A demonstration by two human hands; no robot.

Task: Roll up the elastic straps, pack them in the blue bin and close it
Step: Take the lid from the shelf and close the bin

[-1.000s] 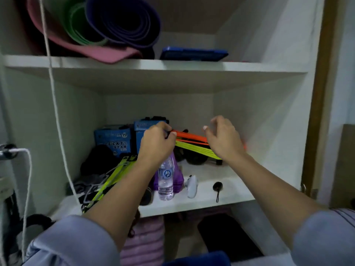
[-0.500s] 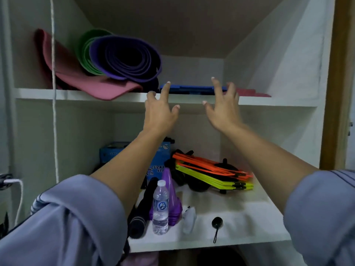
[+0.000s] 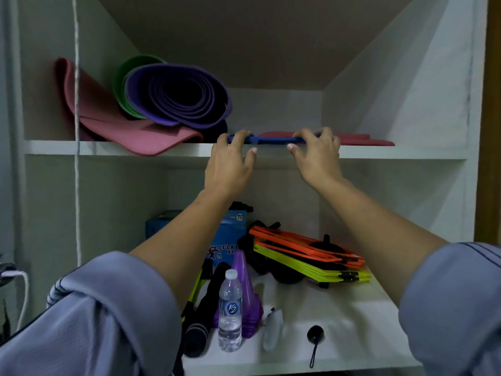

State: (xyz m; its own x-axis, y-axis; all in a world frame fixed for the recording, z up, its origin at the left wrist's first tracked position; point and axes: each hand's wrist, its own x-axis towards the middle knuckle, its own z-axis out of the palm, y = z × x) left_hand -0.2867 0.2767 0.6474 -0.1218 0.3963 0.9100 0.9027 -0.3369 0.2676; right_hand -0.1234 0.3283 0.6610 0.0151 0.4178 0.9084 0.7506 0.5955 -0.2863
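Gripping flat blue item (image 3: 269, 139) at upper shelf (image 3: 81, 149) lip | left hand (image 3: 230, 165), right hand (image 3: 315, 158) clamped | room above

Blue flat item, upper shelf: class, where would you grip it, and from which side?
Near edge of the blue flat item, from the front, hands apart: it lies flat and wide on the upper shelf; left hand and right hand grip there.
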